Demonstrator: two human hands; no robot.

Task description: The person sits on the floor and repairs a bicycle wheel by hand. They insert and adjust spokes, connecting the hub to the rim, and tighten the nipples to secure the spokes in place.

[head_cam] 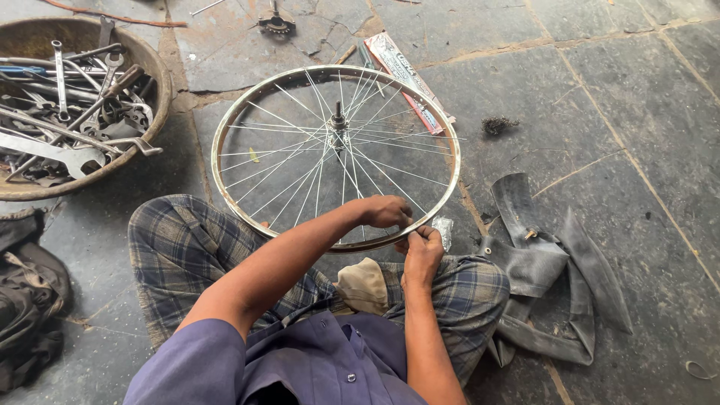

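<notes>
Bare silver spoked bicycle wheel rim (259, 112) lies flat on the floor, near edge against the person's knees. Left hand (386, 211) pinched shut on a spoke near the rim; right hand (422, 251) closed at the rim edge just below it, what it grips I can't tell. Looks light, stiff hoop, thin spokes bend easily: hold by rim. Grey cracked stone slab floor (637, 112), black rubber inner tube (551, 262) right, round metal bowl of spanners (161, 90) left.

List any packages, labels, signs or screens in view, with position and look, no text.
Long flat carton: on the stone floor beyond the wheel rim, partly under its far right edge; narrow, white with red edging and dark print.
Small crumpled clear wrapper: on the floor beside the right hand.
No signs or screens.
</notes>
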